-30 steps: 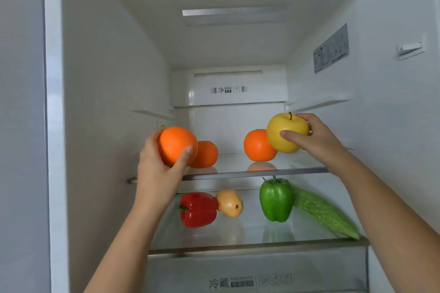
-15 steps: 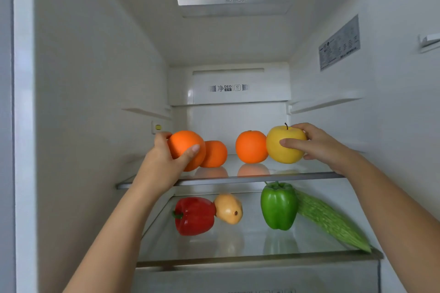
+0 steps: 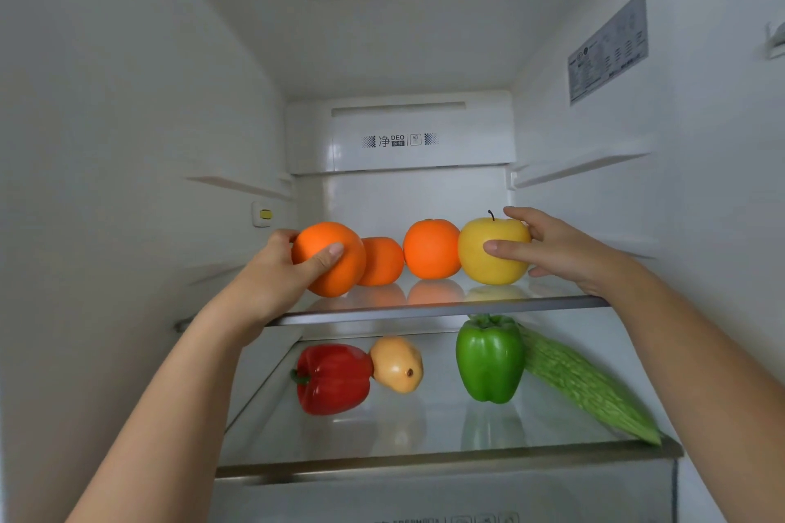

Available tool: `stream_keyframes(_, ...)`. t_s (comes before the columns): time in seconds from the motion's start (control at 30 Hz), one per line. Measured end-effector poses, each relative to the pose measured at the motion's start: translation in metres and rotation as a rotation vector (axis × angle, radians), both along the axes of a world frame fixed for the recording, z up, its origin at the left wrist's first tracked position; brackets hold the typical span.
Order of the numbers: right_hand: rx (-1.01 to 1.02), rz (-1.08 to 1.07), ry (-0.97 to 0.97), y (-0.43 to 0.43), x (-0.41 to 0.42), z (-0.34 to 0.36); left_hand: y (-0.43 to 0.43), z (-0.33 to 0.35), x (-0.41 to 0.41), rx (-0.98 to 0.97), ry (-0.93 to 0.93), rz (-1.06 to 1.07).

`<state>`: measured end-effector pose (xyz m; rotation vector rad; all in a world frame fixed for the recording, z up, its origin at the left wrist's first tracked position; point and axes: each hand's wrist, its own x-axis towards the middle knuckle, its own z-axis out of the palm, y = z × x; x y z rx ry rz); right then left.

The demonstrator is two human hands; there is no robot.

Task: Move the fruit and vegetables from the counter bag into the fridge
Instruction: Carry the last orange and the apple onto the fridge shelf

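Note:
I look into an open fridge. My left hand (image 3: pixel 276 276) grips an orange (image 3: pixel 335 263) at the left of the upper glass shelf (image 3: pixel 552 301), close against a second orange (image 3: pixel 382 261). My right hand (image 3: pixel 552 251) holds a yellow apple (image 3: pixel 492 251) on the same shelf, touching a third orange (image 3: pixel 431 248). The counter bag is out of view.
The lower glass shelf (image 3: pixel 424 437) carries a red pepper (image 3: pixel 333 378), a yellow-brown fruit (image 3: pixel 397 363), a green pepper (image 3: pixel 488 359) and a long green bitter gourd (image 3: pixel 586 386) at the right. A drawer front (image 3: pixel 424 497) lies below. White fridge walls close in on both sides.
Both hands moved deeper over the upper shelf and lower. The orange came in beside the second orange, and the apple came against the third orange. The camera moved closer.

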<state>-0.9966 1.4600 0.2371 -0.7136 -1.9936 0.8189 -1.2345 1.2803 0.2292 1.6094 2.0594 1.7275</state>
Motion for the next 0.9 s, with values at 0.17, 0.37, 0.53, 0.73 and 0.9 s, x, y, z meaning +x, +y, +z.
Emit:
stream_keyframes(0.17, 0.052, -0.007, -0.026, 0.000, 0.000, -0.001, 0.001, -0.002, -0.003, 0.007, 0.015, -0.022)
stream_keyframes(0.37, 0.106, -0.051, -0.038, 0.000, 0.002, -0.002, 0.001, -0.003, -0.001, 0.025, 0.050, 0.001)
stream_keyframes(0.53, 0.118, -0.057, -0.055, -0.002, 0.003, -0.003, -0.002, -0.006, 0.001, -0.008, 0.095, -0.008)
stream_keyframes(0.73, 0.284, -0.147, -0.069, -0.011, 0.003, -0.005, -0.005, -0.007, 0.004, -0.055, 0.103, -0.016)
stream_keyframes(0.9, 0.405, -0.222, -0.100, -0.019, 0.003, -0.005, -0.007, -0.007, 0.007, -0.089, 0.132, -0.001)
